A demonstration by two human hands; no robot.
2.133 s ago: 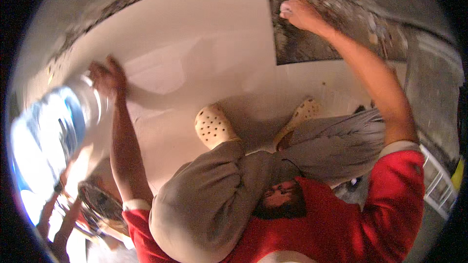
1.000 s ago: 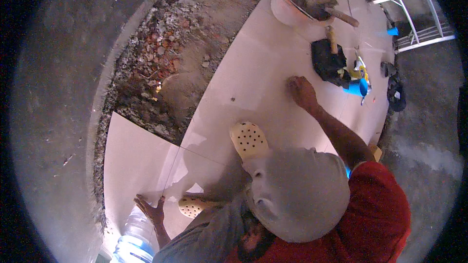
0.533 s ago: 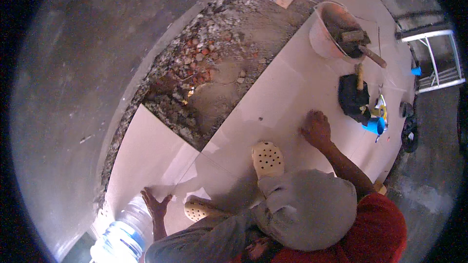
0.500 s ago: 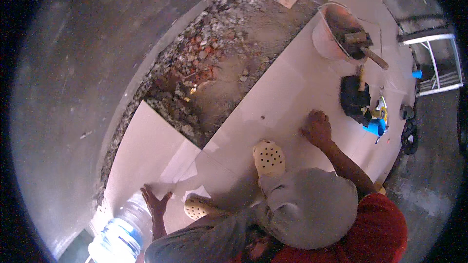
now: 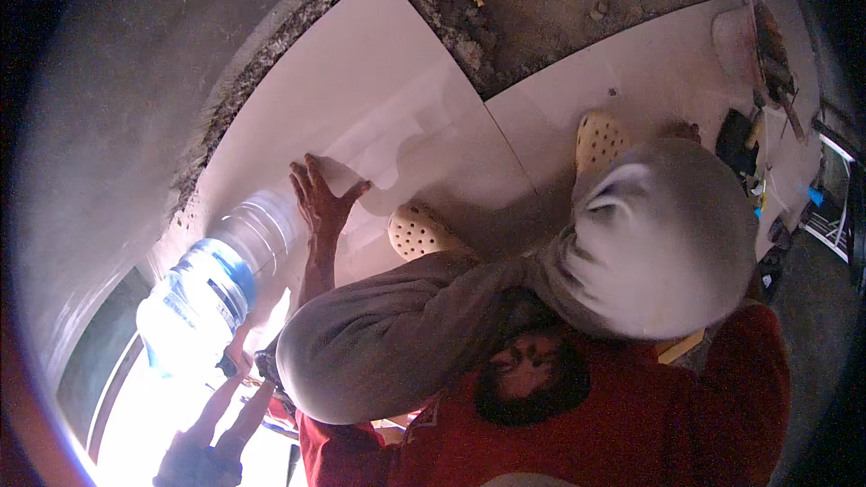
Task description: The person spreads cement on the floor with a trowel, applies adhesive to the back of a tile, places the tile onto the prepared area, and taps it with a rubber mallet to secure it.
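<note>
My left hand point(image 5: 321, 203) lies on the pale floor tile point(image 5: 361, 81) with its fingers spread and nothing in them. Close beside it, a large clear plastic water bottle point(image 5: 203, 284) lies on its side, bright with glare. Of my right hand point(image 5: 688, 132), only a small part shows past my grey-clad knee, near the tiles at the right; its fingers are hidden. My feet, in cream clogs with holes, rest on the tiles between the hands: one clog point(image 5: 420, 233) near the left hand, the other clog point(image 5: 600, 140) farther right.
Bare rubble and soil point(image 5: 550, 13) border the tiles at the far side. A mortar-stained bucket point(image 5: 740, 45) and a black cloth-like item point(image 5: 738, 142) are at the right. Another person's legs point(image 5: 221, 419) show in bright light at lower left. A metal frame point(image 5: 834, 216) stands far right.
The view has swung left, so tiles, bottle and bucket appear farther right and higher. My right hand is now mostly behind my knee. Another person's legs have come into view.
</note>
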